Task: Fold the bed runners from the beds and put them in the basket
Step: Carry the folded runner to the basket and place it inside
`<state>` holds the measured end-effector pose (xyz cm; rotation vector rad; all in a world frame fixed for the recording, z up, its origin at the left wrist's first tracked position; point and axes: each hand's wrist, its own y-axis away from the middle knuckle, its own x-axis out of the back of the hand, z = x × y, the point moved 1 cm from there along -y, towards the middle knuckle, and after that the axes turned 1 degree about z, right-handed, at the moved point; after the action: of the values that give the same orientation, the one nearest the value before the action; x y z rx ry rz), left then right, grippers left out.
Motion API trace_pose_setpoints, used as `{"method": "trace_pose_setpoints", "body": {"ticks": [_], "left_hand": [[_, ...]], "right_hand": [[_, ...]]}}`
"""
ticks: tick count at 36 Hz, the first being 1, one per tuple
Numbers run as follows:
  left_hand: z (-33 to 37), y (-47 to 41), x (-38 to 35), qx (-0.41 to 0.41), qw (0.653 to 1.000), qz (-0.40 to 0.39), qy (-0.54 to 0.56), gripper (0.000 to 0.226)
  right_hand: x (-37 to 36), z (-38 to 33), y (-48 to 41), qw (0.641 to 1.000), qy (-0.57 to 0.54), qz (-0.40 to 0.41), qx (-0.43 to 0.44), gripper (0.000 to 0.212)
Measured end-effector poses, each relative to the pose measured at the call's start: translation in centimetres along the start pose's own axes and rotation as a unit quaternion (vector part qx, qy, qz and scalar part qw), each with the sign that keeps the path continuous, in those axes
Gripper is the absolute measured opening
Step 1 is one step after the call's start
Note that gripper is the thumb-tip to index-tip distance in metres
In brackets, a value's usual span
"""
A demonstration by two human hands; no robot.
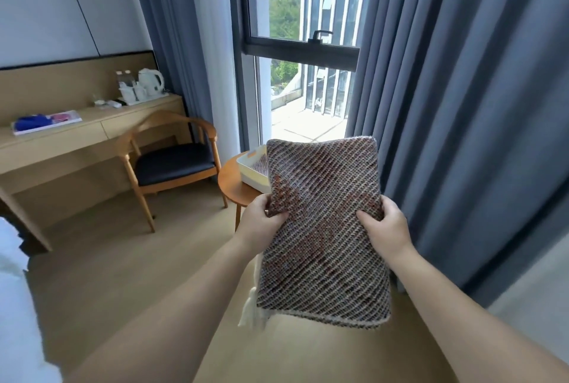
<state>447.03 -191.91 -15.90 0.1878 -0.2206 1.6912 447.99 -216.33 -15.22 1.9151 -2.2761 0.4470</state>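
Observation:
A folded bed runner [323, 228], woven in brown, grey and white with pale tassels at its lower left, is held out in front of me. My left hand [261, 221] grips its left edge and my right hand [385, 224] grips its right edge, thumbs on top. Behind the runner, a white basket [251, 167] stands on a small round wooden table [234, 191]. A patch of the same woven fabric shows inside the basket. The runner hides most of the basket and table.
A wooden chair with a dark seat [172, 164] stands left of the round table, at a long wooden desk [77, 133] carrying a kettle tray. Blue curtains [462, 105] hang at the right beside the window. White bedding [15, 305] shows at the lower left.

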Motion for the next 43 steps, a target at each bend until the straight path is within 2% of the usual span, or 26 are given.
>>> {"method": "trace_pose_setpoints", "body": {"ticks": [5,8,10,15,18,23,29,34,39,43], "left_hand": [[-2.1,-6.0,-0.1,0.012,1.0,0.011,0.013,0.039],[-2.7,-10.3,0.1,0.015,0.999,0.021,0.031,0.031],[-4.2,-16.6,1.0,0.014,0.998,0.03,0.048,0.026],[-4.4,-19.3,0.4,0.015,0.997,0.026,0.074,0.025],[-5.0,-24.9,1.6,0.023,0.996,0.008,0.089,0.027],[-6.1,-32.1,2.9,0.03,0.995,0.001,0.09,0.044],[-6.0,-38.8,3.3,0.034,0.996,-0.008,0.082,0.034],[-6.9,-44.9,3.1,0.052,0.997,0.005,0.053,0.051],[-7.1,-52.0,1.8,0.06,0.997,0.036,0.041,0.034],[-7.5,-58.4,0.6,0.073,0.993,0.079,0.038,0.059]], "right_hand": [[-2.8,1.7,-6.3,1.0,0.003,-0.022,-0.013,0.034],[-4.9,2.0,-10.5,0.999,0.01,-0.032,-0.016,0.036],[-8.6,2.6,-16.2,0.999,0.025,-0.034,-0.024,0.035],[-9.6,2.4,-18.7,0.999,0.025,-0.035,-0.018,0.033],[-11.9,1.8,-23.3,0.999,0.03,-0.03,-0.01,0.034],[-14.8,2.1,-29.8,0.999,0.019,-0.034,-0.026,0.036],[-17.2,2.5,-37.1,0.997,0.031,-0.057,-0.031,0.026],[-18.9,3.4,-43.5,0.995,0.048,-0.079,-0.024,0.023],[-21.0,5.0,-52.1,0.993,0.041,-0.105,-0.024,0.022],[-22.9,6.0,-59.9,0.992,0.045,-0.119,-0.015,0.023]]}}
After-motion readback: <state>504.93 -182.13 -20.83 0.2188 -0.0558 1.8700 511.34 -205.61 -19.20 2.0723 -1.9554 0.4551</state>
